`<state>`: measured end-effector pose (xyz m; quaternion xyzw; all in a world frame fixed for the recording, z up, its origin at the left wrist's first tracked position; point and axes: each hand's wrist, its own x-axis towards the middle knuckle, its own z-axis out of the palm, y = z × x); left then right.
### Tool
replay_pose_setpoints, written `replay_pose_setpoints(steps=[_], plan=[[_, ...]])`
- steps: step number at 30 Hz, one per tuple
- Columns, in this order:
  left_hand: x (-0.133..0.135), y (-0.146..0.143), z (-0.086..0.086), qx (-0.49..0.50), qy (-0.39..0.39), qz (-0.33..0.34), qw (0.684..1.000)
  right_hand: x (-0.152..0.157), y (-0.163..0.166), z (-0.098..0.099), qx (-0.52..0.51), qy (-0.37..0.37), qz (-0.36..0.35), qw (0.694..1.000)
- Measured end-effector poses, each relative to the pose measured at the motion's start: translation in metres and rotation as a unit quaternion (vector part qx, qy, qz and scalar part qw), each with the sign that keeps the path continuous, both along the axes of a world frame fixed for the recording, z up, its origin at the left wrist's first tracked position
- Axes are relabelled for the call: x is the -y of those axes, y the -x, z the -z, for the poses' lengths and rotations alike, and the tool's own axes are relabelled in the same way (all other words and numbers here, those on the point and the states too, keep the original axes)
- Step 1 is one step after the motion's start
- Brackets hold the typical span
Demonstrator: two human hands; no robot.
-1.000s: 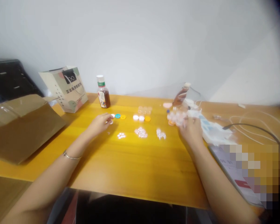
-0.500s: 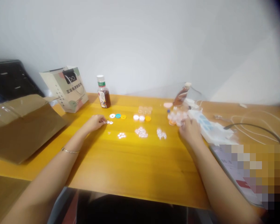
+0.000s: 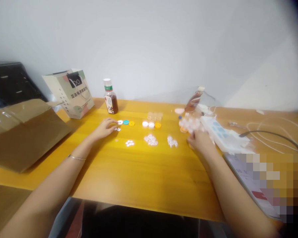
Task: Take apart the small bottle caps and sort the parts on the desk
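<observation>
My left hand (image 3: 106, 128) is at the left end of a row of round discs, its fingers stretched out and apart. Its fingertips reach the edge of a white disc (image 3: 120, 122), beside a teal disc (image 3: 126, 122) and a yellow disc (image 3: 131, 123). Small white pieces (image 3: 118, 129) lie just below those fingers. At the right, my right hand (image 3: 200, 141) has its fingers curled together in front of a heap of clear and whitish pieces (image 3: 191, 123). Whatever it pinches is too small and blurred to make out.
Nearer me lie small white dots (image 3: 129, 143), pinkish-white pieces (image 3: 150, 139) and another white cluster (image 3: 172, 141). Caps (image 3: 151, 125) stand mid-table. Bottles (image 3: 111, 100) (image 3: 194, 100), a paper bag (image 3: 76, 96), a cardboard box (image 3: 27, 135) and cables (image 3: 270, 132) surround them.
My left hand has moved slightly right and up, its fingers spreading from a pinch toward the white disc. My right hand has drawn a little left and toward me, fingers curling in.
</observation>
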<state>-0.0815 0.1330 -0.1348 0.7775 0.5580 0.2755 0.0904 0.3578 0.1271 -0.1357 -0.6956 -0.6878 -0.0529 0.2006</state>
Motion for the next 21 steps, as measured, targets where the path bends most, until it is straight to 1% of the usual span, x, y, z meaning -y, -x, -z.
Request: replay_pose_setpoints(steps=[2, 3, 5, 8, 9, 11, 14, 17, 21], plan=[[0.004, -0.009, -0.005, 0.009, -0.054, -0.010, 0.998, 0.003, 0.005, -0.009, -0.001, 0.045, 0.016, 0.999], [0.007, -0.015, -0.008, 0.015, -0.077, -0.007, 0.997, 0.005, 0.008, -0.013, -0.007, 0.049, 0.021, 0.999], [0.015, -0.028, -0.013, 0.028, -0.112, 0.014, 0.993, 0.010, 0.017, -0.020, -0.039, 0.016, 0.011, 0.999], [0.032, -0.055, -0.016, 0.053, -0.136, 0.069, 0.987, 0.022, 0.040, -0.024, -0.133, -0.045, -0.051, 0.989], [0.039, -0.066, -0.016, 0.065, -0.130, 0.091, 0.985, 0.027, 0.050, -0.023, -0.173, -0.053, -0.084, 0.980], [0.056, -0.088, -0.013, 0.074, -0.084, 0.151, 0.982, 0.040, 0.072, -0.019, -0.224, -0.045, -0.154, 0.961], [0.080, -0.119, -0.007, 0.076, 0.017, 0.213, 0.974, 0.058, 0.102, -0.011, -0.261, -0.026, -0.228, 0.938], [0.095, -0.139, -0.001, 0.093, 0.079, 0.231, 0.965, 0.070, 0.120, -0.005, -0.270, -0.009, -0.294, 0.917], [0.096, -0.145, 0.006, 0.125, 0.109, 0.222, 0.961, 0.074, 0.124, 0.000, -0.272, 0.004, -0.359, 0.893]])
